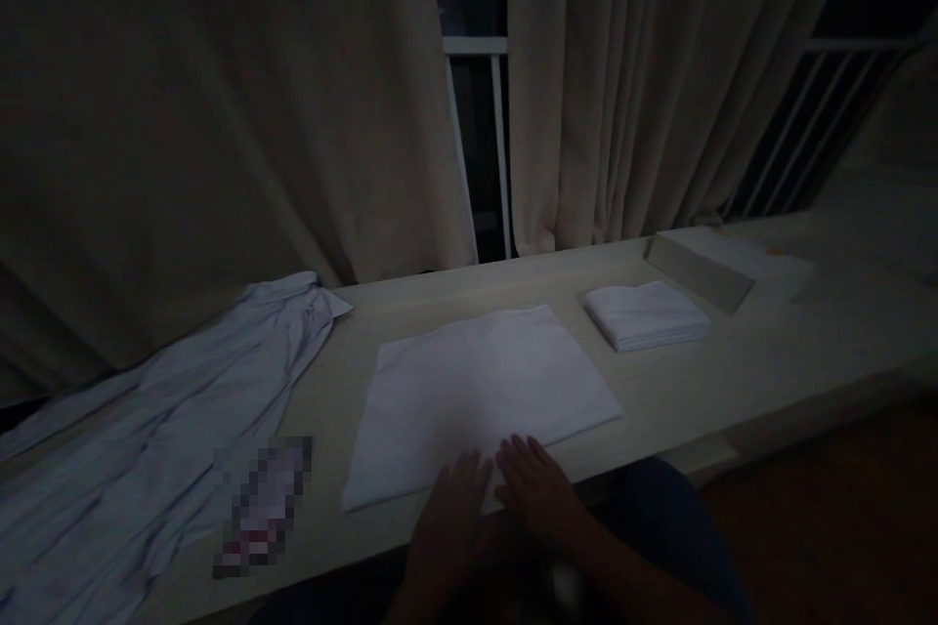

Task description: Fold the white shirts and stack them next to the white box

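A white cloth (469,391), laid flat in a wide rectangle, covers the table in front of me. At its near edge rests my left hand (450,513), slightly blurred, with the fingers stretched forward. Close beside it, my right hand (534,483) lies palm down with its fingers straight, touching the same edge. Neither hand grips anything. To the right of this cloth is a smaller folded white cloth (649,314), several layers thick.
Loose striped fabric (197,410) is spread over the table's left side. A pixelated object (268,503) lies near it. An open white box (710,269) stands back right on the pale table (791,352). Beige curtains (586,78) hang behind, parted before a white railing (476,46).
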Demonstrator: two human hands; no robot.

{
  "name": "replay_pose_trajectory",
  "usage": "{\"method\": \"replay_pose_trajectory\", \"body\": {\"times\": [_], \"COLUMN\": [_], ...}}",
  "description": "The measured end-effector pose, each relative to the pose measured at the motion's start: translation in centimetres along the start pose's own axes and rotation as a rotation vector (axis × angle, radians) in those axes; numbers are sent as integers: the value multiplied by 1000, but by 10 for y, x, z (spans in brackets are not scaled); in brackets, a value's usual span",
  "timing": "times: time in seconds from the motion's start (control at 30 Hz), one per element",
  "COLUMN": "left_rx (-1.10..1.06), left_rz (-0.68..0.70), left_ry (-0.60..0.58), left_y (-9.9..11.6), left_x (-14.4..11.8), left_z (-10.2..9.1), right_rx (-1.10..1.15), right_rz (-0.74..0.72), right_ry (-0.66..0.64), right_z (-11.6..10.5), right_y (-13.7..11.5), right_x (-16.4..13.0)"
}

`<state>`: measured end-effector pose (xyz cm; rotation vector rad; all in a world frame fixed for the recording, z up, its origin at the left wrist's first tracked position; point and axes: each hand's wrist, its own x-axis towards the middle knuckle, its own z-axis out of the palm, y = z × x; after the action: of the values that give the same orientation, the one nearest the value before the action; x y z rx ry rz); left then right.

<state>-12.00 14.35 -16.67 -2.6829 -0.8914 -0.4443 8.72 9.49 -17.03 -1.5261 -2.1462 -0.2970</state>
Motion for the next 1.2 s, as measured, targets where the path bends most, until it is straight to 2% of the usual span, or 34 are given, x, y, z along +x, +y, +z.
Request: {"method": "replay_pose_trajectory", "body": {"times": [0.1,0.27,0.43,0.6,0.8,0.87,1.03,1.2], "left_rx": [-10,23,18,-10,7,5,-22,-53], "left_rz": [-1,-14,3,-6,6,10,-19,-65], "left_ry": [19,16,29,68,94,106,116,121], "left_y": [0,0,-1,-1,-2,-2,1,16], "left_x": [-2,-1,-1,-2,-2,-2,-5,-17], "left_z": [8,13,13,14,16,15,10,8], "right_rx": [-31,-114,-217,-288,-318,-320,-250,-226], "right_rz": [79,224,474,625,692,679,536,459], "right_ry": [-32,-158,-214,-141,-32,-9,-13,18], "right_z": [-14,-43,-64,-59,-52,-53,-53,-54], "right_y": [17,67,102,101,93,91,84,77], "right_x": [-10,-41,-66,-67,-54,-49,-40,-37]}}
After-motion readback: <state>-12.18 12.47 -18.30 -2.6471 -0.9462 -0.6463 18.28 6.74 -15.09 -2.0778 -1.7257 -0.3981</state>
